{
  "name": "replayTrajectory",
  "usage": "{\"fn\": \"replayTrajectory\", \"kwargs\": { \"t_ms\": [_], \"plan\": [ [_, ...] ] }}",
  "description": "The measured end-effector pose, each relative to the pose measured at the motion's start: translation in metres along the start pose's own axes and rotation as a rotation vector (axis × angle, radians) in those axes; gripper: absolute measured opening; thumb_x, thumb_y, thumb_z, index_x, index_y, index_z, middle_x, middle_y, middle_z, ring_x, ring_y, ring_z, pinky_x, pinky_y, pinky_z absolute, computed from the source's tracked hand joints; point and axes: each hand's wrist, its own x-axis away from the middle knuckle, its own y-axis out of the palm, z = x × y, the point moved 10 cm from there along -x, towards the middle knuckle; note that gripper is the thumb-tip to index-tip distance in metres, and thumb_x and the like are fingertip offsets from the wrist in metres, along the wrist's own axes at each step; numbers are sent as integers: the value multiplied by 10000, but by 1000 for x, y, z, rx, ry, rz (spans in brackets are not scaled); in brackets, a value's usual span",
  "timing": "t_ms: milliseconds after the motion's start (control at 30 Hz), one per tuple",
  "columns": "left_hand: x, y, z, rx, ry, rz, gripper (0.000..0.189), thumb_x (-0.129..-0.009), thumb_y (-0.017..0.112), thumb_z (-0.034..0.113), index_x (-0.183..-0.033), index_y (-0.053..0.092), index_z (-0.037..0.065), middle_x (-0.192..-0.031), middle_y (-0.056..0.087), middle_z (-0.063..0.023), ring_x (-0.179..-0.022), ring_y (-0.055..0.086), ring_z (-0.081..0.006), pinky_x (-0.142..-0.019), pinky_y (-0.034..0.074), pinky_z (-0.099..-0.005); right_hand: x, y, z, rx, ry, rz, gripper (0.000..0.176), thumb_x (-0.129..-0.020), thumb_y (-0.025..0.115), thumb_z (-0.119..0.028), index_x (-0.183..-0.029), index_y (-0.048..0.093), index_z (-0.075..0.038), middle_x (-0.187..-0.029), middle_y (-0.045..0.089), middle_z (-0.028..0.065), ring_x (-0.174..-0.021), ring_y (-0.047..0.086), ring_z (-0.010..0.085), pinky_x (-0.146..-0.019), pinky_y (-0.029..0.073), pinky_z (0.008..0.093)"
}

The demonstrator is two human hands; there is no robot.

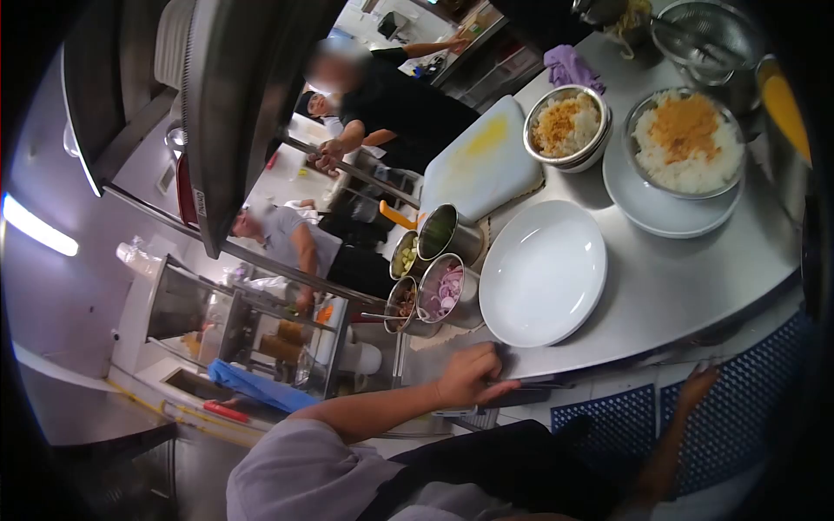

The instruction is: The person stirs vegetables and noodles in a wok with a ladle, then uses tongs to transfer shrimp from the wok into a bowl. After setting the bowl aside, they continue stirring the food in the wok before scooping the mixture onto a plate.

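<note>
My left hand is at the counter's near edge, fingers curled and one digit pointing right; what it grips, if anything, is hidden. My right hand hangs low at the right, fingers apart, holding nothing visible. Just beyond my left hand lies a white oval plate, bare. To its left stand metal containers, one with sliced purple onion. Behind the plate is a metal bowl of rice with orange-brown powder. A larger bowl of rice, powder on top, rests on a white plate.
A yellow-stained white cutting board, purple cloth and metal strainer are farther back. Metal shelving rises at the left. Two people in dark and grey clothing work beyond the rail. Blue perforated mats lie on the floor.
</note>
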Motion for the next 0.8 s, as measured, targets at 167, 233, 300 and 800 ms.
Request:
{"fn": "replayTrajectory", "kwargs": {
  "t_ms": [167,233,300,800],
  "plan": [
    [2,-11,4,68,24,75,405,-781,913,235,-753,532,101,-702,504,-78,-601,527,-272,-540,415,-380,246,-70,13,-345,304,-517,484,-1044,586,-391,-1192,672,61,-1268,659,277,-1160,630,439,-998,485,485],
    [6,-12,3,111,39,108,411,-785,906,236,-741,522,94,-704,513,-93,-601,523,-298,-541,417,-396,300,-133,-28,-371,316,-357,249,-1002,650,-217,-1028,698,26,-881,723,189,-848,700,405,-838,545,479],
    [6,-18,5,128,47,116,424,-798,893,252,-727,507,92,-703,507,-99,-601,519,-307,-543,419,-405,356,-154,-54,-714,764,-657,141,-942,599,-47,-1024,685,28,-856,680,136,-732,688,253,-602,579,385],
    [152,73,271,859,604,-1494,521,-1093,502,409,-1163,716,-61,-1010,767,-152,-950,720,-224,-889,561,-340,356,-433,-348,-540,201,-955,368,-956,723,-318,-1191,727,-35,-1136,750,120,-1063,698,244,-911,542,368]
  ]
}}
